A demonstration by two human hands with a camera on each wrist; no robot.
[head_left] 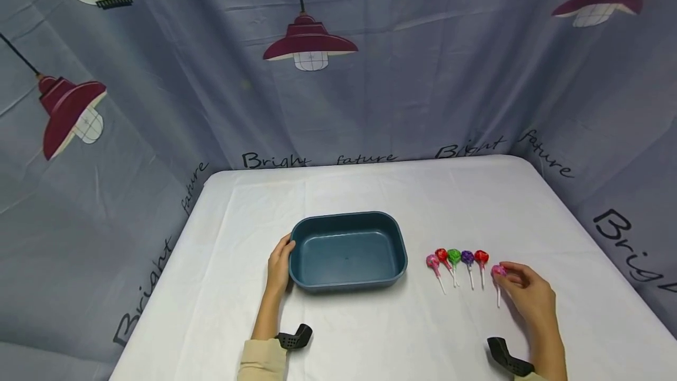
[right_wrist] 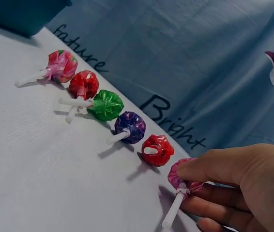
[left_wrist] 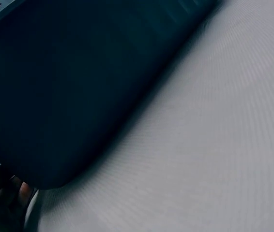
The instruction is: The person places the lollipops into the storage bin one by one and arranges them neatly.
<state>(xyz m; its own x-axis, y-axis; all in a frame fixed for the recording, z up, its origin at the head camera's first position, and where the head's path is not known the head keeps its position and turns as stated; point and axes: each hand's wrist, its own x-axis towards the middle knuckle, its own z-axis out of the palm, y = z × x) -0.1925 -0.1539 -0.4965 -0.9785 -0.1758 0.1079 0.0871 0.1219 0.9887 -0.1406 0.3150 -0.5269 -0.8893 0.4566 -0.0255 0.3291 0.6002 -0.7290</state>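
R grip (head_left: 520, 287) pinches pink lolly (right_wrist: 183, 178) on worktop (head_left: 370, 334); 5 more lollies (right_wrist: 129, 126) just left. L grip (head_left: 279, 263) relaxed, touching tub (head_left: 346, 249) side.

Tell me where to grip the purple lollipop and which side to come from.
Pinch the purple lollipop by its white stick, coming from the near side. It lies flat with the stick pointing toward the person, so that end is free, while the green lollipop and a red lollipop crowd its wrapped head on both sides.
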